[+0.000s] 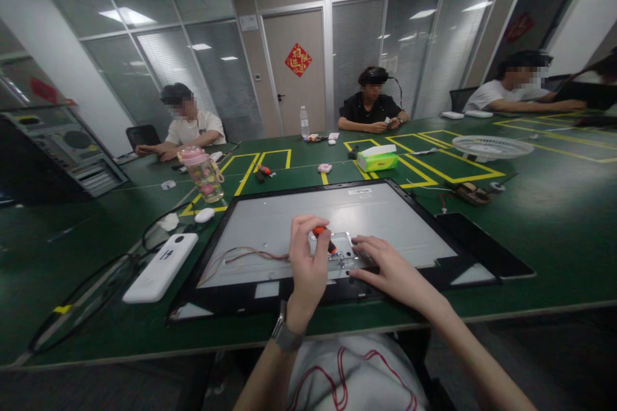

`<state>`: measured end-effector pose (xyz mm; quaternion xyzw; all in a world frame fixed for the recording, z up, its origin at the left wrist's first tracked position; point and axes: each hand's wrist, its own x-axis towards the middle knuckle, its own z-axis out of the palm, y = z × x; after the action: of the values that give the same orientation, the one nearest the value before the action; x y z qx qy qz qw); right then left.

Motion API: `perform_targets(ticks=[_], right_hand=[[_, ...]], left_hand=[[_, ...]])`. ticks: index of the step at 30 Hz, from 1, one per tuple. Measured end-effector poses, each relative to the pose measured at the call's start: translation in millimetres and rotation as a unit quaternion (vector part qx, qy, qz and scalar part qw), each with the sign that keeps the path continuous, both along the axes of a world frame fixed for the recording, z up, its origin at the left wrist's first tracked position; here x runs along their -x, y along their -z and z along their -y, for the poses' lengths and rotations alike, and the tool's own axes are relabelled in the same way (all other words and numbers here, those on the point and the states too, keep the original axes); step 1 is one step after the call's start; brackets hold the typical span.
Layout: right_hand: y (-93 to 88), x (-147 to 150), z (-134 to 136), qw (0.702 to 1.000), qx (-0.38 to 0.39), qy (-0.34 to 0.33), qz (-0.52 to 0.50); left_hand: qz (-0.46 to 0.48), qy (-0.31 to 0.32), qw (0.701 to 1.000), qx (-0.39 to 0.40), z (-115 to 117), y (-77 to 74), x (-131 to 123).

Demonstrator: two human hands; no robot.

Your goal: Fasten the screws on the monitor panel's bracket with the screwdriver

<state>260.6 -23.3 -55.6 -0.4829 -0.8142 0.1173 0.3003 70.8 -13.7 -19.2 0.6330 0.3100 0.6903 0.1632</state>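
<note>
Remote view: I see the left hand (308, 257) pinching an orange-and-black screwdriver (331, 246), its shaft end right of the fingers, above the panel's (385, 209) small metal plate (344, 243). Right hand (388, 268): thumb and fingers parted, at plate's right side.

"14" on white device (161, 270), Chinese door sign (298, 60)

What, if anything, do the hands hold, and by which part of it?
The left hand holds a screwdriver by its handle; the right hand holds nothing visible.
</note>
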Motion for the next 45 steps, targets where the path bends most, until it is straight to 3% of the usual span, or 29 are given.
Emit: perform_targets(ticks=[4,10,15,20,26,32,38,45], right_hand=[[3.9,-1.4,-1.8,1.0,-0.008,0.003,-0.002],[4.7,-2.5,-2.1,1.0,0.0,0.001,0.002],[3.0,-2.7,-1.1,1.0,0.006,0.005,0.002],[3.0,-2.7,-1.0,1.0,0.007,0.002,0.004],[5.9,-3.6,-1.9,1.0,0.007,0.006,0.006],[6.3,-3.6,-2.5,1.0,0.007,0.004,0.007],[6.4,-3.5,-2.7,1.0,0.011,0.007,0.01],[4.9,-3.4,-1.9,1.0,0.016,0.006,0.015]], left_hand=[[0.015,0.039,0.998,0.039,2.2,1.2,-0.9],[-0.007,-0.041,0.999,0.006,0.9,-0.1,2.1],[0.03,0.02,0.998,0.059,1.6,0.7,2.4],[0.017,0.038,0.998,0.052,1.7,0.7,3.4],[0.01,-0.031,0.999,0.016,-0.7,0.0,5.1],[0.028,0.016,0.997,0.064,3.1,-0.3,6.7],[0.027,-0.016,0.999,0.039,-0.4,0.5,6.9],[0.023,0.005,0.999,0.032,-0.1,-0.6,7.9]])
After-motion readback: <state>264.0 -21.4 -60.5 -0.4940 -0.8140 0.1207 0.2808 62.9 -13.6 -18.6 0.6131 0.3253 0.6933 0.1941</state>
